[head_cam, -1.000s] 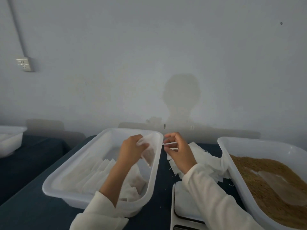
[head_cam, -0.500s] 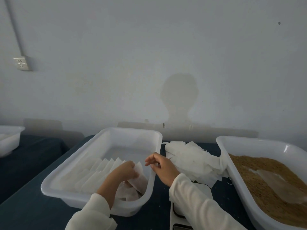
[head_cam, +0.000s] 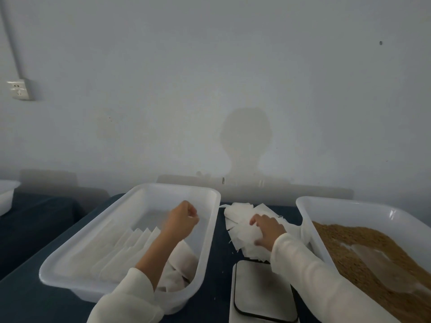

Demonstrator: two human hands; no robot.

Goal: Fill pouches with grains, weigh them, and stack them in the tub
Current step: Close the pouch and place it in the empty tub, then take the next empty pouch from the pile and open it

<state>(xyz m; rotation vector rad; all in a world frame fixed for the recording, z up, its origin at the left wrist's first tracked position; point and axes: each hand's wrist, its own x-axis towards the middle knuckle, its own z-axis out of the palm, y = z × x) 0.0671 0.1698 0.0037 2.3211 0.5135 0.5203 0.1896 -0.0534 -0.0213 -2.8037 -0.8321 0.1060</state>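
Pouches (head_cam: 130, 250), filled and flat, lay in an overlapping row inside the white tub (head_cam: 211, 231) at the left of the dark surface (head_cam: 220, 234). The left hand (head_cam: 182, 220) hung above the tub's middle with fingers loosely curled and nothing in them; half a second earlier it had been low in the tub's near end, setting down a pouch, so that pouch had been released onto the stack. The right hand (head_cam: 268, 229) had meanwhile crossed from the tub's rim to the pile of empty pouches (head_cam: 238, 220) between the two containers, and rested on it with fingers spread and bent at the tips; whether it already pinched one could not be told. The scale (head_cam: 261, 292) stood bare just in front of the pile. The bin of grains (head_cam: 349, 210), with a clear scoop (head_cam: 377, 257) lying in it, stood at the right. One cycle appeared complete, and the next seemed to begin with picking an empty pouch.
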